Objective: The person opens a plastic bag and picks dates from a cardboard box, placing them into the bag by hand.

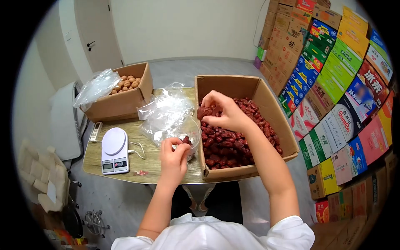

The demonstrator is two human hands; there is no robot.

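My right hand (227, 111) is over the left part of a cardboard box (266, 98), its fingers closed round red dates (204, 112). Wrinkled dried red dates (227, 143) fill much of this box. To its left, my left hand (173, 157) is pinched above the table, with a dark red date (186, 141) at its fingertips. Clear plastic (192, 156) with a rounded edge shows just beside and behind these fingers. I cannot make out whether the left hand also grips the plastic.
Clear plastic bags (166, 112) lie mid-table (146, 166). A white kitchen scale (115, 143) with a cable stands at the left. Behind it, a cardboard box (121, 101) holds walnuts (126, 83). Stacked cartons (333, 104) line the right; an office chair (43, 177) stands left.
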